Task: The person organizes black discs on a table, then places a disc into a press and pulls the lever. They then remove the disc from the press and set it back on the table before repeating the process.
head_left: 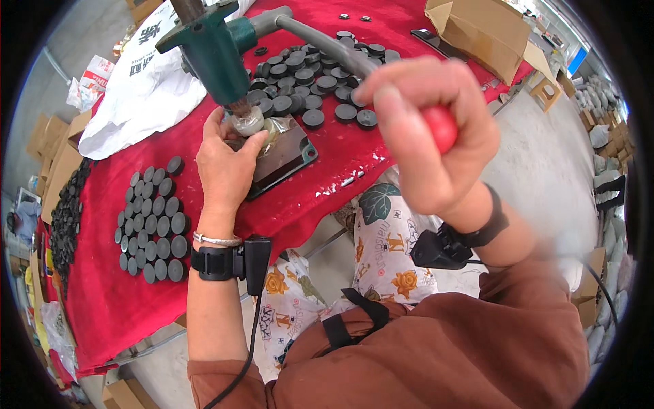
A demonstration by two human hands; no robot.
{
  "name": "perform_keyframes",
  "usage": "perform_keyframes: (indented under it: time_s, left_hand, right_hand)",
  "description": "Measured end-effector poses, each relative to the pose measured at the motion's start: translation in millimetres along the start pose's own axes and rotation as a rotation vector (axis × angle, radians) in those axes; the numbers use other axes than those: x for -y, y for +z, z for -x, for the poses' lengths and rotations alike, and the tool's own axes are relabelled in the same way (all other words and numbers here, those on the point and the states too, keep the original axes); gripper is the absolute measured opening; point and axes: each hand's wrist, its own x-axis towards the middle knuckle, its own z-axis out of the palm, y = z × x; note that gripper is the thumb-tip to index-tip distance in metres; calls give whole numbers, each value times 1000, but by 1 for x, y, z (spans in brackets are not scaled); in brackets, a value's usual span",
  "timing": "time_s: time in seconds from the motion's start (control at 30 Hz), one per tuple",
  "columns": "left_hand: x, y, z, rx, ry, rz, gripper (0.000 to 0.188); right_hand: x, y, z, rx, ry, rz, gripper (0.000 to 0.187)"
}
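A hand press with a green body [221,68] stands at the table's far edge, its ram pointing down at a whitish round piece [249,123] that looks wrapped in clear film. My left hand [228,167] is closed round that piece, thumb on its near side and fingers on its left. Under it lies the press's dark metal base plate [289,162]. My right hand [443,136], blurred a little, is wrapped round the red knob [441,128] at the end of the grey lever [323,46]. Whether the ram touches the piece is hard to make out.
Dark grey round caps [312,82] lie heaped behind the plate on the red cloth [129,307]. More caps [153,221] lie in a group left of my wrist. A white sack [146,102] spreads at the back left; a cardboard box [480,34] stands at the back right.
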Motion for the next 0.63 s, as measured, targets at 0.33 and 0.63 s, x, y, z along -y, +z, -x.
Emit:
perform_keyframes:
  time_s: [0.33,0.63]
  left_hand:
    - [-3,-103,81,-71,197,-897,38]
    - [50,-110,76,-3,85,-992,32]
  right_hand:
    - [-5,11,14,-36,-22,-114,12]
    - [8,23,-53,-172,28,-78,12]
